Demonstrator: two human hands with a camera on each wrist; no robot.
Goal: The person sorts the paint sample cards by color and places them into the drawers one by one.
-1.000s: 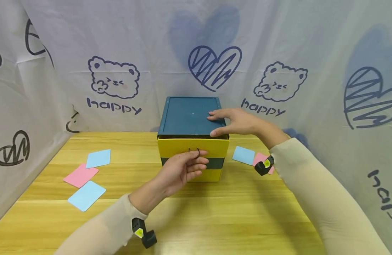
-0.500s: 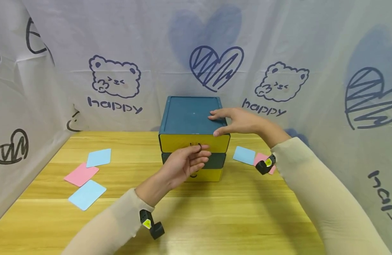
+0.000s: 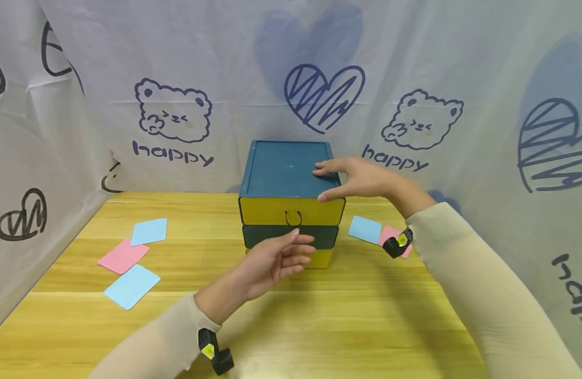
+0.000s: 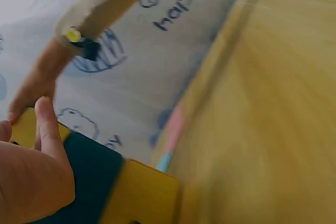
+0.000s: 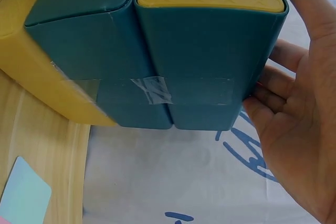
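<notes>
A three-tier drawer cabinet with a dark teal plastic shell [image 3: 286, 173] stands upright toward the back of a pale yellow wood-grain bench [image 3: 348, 326], its yellow top drawer front [image 3: 262, 211] flush in the frame above a dark green middle one [image 3: 324, 238] and a yellow bottom one [image 3: 324, 259]. A person's left hand [image 3: 274, 263], fingers loosely extended and holding nothing, hangs before the middle drawer, thumb tip just below the top drawer's thin black loop pull [image 3: 293, 226]; whether the two touch cannot be told. The right hand [image 3: 359, 176] spreads wide at the cabinet's top right edge, thumb at the front corner. Clear tape [image 5: 157, 90] crosses the side. Light-blue and pink cards [image 3: 123, 256] lie at left, others, light blue [image 3: 364, 229] and pink [image 3: 387, 233], at right. Behind hangs a white cloth [image 3: 253, 118] printed with bears and hearts.
</notes>
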